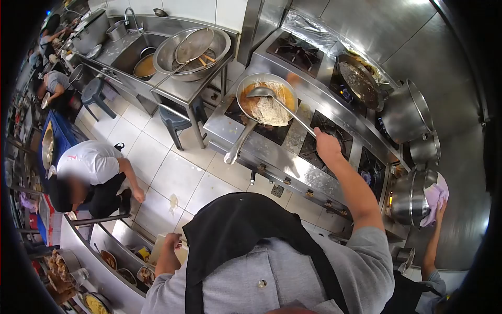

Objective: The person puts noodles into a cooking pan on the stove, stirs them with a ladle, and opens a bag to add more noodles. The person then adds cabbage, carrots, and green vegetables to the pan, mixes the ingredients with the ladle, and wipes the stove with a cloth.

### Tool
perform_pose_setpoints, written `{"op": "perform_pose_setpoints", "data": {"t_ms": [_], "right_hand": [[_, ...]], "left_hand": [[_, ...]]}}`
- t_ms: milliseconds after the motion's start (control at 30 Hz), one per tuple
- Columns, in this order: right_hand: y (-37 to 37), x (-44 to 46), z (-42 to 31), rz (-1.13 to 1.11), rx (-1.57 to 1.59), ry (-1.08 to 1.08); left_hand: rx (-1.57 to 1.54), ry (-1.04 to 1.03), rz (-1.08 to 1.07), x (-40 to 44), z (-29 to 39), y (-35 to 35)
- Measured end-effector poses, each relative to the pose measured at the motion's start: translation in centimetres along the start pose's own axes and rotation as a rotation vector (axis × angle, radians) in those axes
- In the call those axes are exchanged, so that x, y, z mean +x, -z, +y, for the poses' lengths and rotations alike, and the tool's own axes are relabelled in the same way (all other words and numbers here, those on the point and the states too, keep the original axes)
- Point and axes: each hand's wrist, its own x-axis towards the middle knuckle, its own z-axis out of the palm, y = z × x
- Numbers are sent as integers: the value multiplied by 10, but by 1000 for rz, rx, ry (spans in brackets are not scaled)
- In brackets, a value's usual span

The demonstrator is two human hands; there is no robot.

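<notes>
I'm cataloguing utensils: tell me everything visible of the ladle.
The ladle looks like grey metal, with a rounded bowl and a long, slim, straight handle. The person's right hand grips the handle, hiding its end. It slants over the rim of the pan, its bowl above or among pale strands; whether it touches the rim is unclear.

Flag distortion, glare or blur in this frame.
Head view: strong fisheye, black corners, steel wall edge bowed at right. Head view: bright reflections on the stove front. Head view: pan, ladle and right hand read clearly; a blurred patch covers part of the crouching person.
</notes>
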Motion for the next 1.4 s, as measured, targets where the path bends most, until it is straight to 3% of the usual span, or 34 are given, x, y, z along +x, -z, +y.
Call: {"op": "perform_pose_setpoints", "data": {"t_ms": [100,133,233,367,567,633,733,800,967,1100,1167,1233,1400], "right_hand": [[50,-18,-18,-88,102,-145],[58,-25,-15,-63,121,-164],[76,-44,-5,-30,81,-163],[49,-50,-4,-92,17,-130],[10,-40,-29,-98,81,-145],[25,-34,-31,-129,72,-139],[50,-46,-33,-92,120,-176],[67,-62,-33,-74,205,-227],[80,-96,-35,-83,308,-205],[53,-91,-45,-184,176,-165],[33,-82,-46,-187,150,-147],[26,-74,-51,-183,145,-177],[31,-66,-48,-86,185,-199]], "left_hand": [[-126,-199,14,15,38,5],[28,-200,101,9,69,7],[-142,-388,157,19,116,9],[-146,-481,70,-1,167,11],[-152,-373,16,8,150,4],[195,-621,28,30,118,16],[251,-459,18,23,99,20],[-63,-198,80,5,83,20],[-223,-166,105,-1,64,30],[-981,-127,191,19,60,66],[-1344,-233,336,28,64,92],[-1447,-327,356,27,65,119],[-1742,-227,330,26,66,158]]}}
